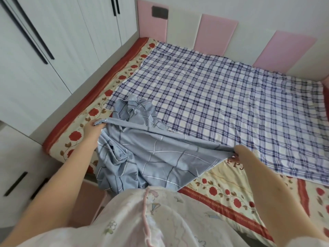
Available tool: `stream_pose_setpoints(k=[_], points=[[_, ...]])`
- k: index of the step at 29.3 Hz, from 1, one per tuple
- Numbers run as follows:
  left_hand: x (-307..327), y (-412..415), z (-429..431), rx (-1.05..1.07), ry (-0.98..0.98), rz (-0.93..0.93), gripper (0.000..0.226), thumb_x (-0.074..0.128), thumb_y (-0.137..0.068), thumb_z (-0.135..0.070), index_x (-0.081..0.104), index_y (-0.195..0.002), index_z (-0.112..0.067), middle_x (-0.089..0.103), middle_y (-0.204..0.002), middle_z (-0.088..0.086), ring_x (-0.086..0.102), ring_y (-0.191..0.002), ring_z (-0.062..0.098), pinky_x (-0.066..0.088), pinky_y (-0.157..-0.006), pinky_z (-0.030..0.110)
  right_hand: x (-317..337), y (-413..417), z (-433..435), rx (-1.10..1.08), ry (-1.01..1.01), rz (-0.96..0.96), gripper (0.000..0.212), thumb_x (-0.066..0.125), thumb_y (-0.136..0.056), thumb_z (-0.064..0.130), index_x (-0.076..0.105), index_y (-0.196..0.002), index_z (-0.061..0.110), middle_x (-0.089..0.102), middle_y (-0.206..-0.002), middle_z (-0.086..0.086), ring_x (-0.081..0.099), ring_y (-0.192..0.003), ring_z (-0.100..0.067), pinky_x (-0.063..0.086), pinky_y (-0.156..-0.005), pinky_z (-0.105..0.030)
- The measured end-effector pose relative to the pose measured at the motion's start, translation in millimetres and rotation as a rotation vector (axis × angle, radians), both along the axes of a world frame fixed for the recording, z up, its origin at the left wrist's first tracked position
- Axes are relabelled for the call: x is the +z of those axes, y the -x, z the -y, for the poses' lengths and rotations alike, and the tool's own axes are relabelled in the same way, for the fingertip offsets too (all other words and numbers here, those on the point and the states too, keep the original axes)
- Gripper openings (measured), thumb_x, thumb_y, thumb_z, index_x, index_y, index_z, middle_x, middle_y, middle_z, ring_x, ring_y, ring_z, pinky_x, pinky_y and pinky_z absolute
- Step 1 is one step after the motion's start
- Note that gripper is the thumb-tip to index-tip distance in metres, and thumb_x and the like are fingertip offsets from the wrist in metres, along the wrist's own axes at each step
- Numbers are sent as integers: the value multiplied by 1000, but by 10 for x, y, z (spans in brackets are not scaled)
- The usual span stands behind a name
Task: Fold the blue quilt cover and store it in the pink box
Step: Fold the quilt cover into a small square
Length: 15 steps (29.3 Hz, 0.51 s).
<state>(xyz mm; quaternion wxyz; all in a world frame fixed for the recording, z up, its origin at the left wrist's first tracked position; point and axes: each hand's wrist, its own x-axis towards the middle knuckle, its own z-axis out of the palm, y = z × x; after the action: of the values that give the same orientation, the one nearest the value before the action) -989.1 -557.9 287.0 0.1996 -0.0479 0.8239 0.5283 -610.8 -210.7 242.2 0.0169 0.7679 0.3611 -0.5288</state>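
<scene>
The blue quilt cover [151, 154], pale blue with a thin grid pattern, lies crumpled at the bed's near left corner and hangs over its front edge. One hem is stretched taut between my hands. My left hand [93, 126] grips the hem's left end near the bed's left side. My right hand [239, 154] pinches the right end, just above the mattress. A pink surface [90, 191], perhaps the pink box, shows low down beside the bed, mostly hidden by my arm and clothing.
A blue-and-white plaid sheet [222, 104] covers most of the bed over a floral red-and-cream mattress cover [222, 191]. White wardrobe doors [44, 50] stand along the left. Pink and white padded panels [210, 32] line the far wall.
</scene>
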Motion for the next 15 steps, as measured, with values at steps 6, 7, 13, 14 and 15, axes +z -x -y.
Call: stream_pose_setpoints(k=[6,7,13,14,15], points=[[46,-30,-37,21,27,-108,29,62,-90,-16,61,-115,-1,61,-108,13,57,-106,29,37,-82,29,-60,57,9,-121,-106,-190,23,36,-98,6,51,-81,8,40,-62,-5,36,-45,-15,31,-27,-14],[26,6,-18,18,62,-140,27,61,-91,-17,62,-112,-1,62,-109,16,57,-104,30,38,-80,29,-3,65,-34,159,-202,-122,28,32,-98,2,51,-79,9,36,-59,-4,32,-39,-13,26,-29,-13],[-74,-16,-64,-231,321,-233,22,59,-93,-23,64,-101,-3,61,-98,20,52,-83,29,37,-72,33,411,-59,-77,1150,-128,332,17,47,-92,-2,56,-78,-2,55,-56,-12,56,-39,-18,55,-47,-29],[-79,-32,-78,-225,335,-223,22,59,-93,-24,64,-101,-4,59,-96,19,51,-82,28,36,-72,33,384,-100,-50,1089,-102,337,16,44,-93,-3,54,-80,-2,57,-61,-13,57,-39,-19,55,-46,-29],[-104,-36,-85,-201,337,-206,25,58,-93,-24,64,-105,-3,59,-98,18,52,-84,30,36,-73,32,328,-141,-21,961,-50,286,15,39,-95,-3,50,-84,-2,58,-67,-15,60,-40,-20,54,-42,-29]])
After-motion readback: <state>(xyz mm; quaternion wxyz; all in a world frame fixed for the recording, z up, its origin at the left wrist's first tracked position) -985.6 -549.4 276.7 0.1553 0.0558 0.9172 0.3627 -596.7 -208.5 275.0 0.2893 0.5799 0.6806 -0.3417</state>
